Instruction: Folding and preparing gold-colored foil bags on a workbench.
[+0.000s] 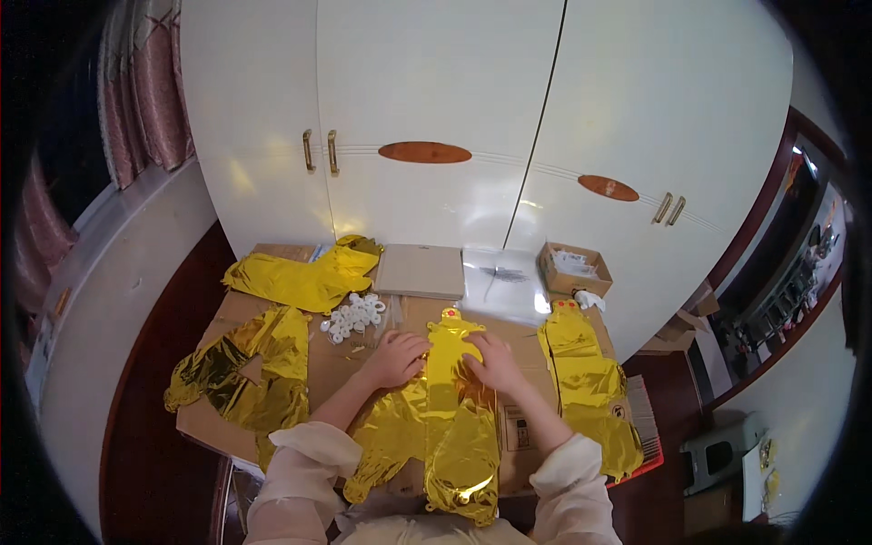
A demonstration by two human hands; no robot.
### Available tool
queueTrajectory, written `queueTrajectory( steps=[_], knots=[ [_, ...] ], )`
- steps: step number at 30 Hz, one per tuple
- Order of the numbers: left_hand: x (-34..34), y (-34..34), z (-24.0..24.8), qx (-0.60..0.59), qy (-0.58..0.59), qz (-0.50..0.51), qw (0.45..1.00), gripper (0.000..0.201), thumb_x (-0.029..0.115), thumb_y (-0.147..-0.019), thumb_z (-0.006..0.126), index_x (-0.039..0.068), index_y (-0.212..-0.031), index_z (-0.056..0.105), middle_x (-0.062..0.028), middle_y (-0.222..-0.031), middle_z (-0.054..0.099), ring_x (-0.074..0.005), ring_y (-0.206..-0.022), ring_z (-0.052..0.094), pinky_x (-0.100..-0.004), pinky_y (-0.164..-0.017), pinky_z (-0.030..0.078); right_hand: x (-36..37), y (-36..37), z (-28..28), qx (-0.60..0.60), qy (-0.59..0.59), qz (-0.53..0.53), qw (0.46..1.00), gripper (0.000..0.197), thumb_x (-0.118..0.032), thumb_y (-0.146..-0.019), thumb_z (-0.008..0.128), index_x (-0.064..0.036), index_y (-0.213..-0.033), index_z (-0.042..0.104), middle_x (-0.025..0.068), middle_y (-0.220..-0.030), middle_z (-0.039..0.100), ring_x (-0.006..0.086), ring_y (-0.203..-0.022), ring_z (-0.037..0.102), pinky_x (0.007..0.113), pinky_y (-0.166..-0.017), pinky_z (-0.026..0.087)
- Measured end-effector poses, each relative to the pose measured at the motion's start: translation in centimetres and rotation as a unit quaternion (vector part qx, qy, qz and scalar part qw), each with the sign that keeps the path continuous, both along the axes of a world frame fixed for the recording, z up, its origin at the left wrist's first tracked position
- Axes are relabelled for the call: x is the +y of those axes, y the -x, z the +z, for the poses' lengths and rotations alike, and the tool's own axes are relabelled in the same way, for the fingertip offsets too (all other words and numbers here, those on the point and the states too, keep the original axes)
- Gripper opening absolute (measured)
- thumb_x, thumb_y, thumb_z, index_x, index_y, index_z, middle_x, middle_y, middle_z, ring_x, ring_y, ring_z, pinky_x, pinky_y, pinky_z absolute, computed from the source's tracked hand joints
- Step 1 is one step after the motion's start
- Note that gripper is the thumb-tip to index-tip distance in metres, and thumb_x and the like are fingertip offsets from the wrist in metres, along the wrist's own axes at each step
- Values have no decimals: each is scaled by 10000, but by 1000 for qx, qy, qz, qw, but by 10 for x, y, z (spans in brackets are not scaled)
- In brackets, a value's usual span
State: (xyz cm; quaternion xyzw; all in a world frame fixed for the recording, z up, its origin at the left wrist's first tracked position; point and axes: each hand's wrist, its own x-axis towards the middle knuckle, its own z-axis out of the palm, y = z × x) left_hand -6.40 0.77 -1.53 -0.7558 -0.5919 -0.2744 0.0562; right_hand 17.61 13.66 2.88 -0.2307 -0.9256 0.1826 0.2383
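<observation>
A flat gold foil balloon (445, 381) lies lengthwise in front of me, its narrow upper part folded into a strip with a red dot at the top. My left hand (400, 360) is at the strip's left edge, fingers bent and closed on the foil. On the opposite edge, my right hand (490, 361) grips the foil between thumb and fingers. Creased gold foil spreads below both hands toward my body. The fingertips are partly hard to make out against the shine.
Cardboard (341, 371) covers the table. More gold foil balloons lie at the far left (300, 277), near left (263, 363) and right (590, 391). Small white rolls (354, 318), a grey-brown board (420, 271), a clear plastic sheet (501, 286) and a small open box (577, 268) stand toward the white cabinet (436, 73).
</observation>
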Motion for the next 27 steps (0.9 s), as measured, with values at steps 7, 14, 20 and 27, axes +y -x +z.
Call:
queueTrajectory(
  steps=[7, 14, 20, 27],
  knots=[
    [-16, -6, 25, 14, 31, 39, 999, 497, 369, -884, 590, 81, -1286, 540, -119, -1393, 479, -306, -1299, 440, -499, -1059, 296, -57, -71, -13, -65, 8, 25, 998, 555, -324, -942, 575, -29, -1393, 441, 236, -1450, 410, 411, -1323, 413, 511, -1105, 333],
    [-133, -48, 66, 71, 202, 128, 968, 598, 490, -832, 653, 27, -1197, 551, -175, -1248, 527, -367, -1180, 500, -544, -925, 424, -81, -92, -31, -153, -63, 71, 984, 631, -411, -973, 504, -52, -1473, 360, 196, -1527, 340, 355, -1437, 286, 525, -1180, 186],
    [-216, -51, 44, 69, 212, 317, 922, 652, 574, -745, 721, 27, -1063, 566, -154, -1091, 529, -333, -1065, 512, -495, -858, 438, -86, -92, -34, -164, -73, 77, 981, 643, -437, -973, 497, -70, -1481, 356, 169, -1533, 347, 326, -1444, 285, 531, -1180, 179],
    [-230, -57, 27, -5, 230, 353, 907, 599, 524, -722, 766, 32, -998, 562, -150, -1024, 512, -341, -1022, 500, -466, -846, 431, -87, -93, -34, -179, -88, 69, 977, 640, -451, -972, 487, -85, -1482, 363, 166, -1535, 349, 316, -1444, 287, 537, -1181, 170]
  ],
)
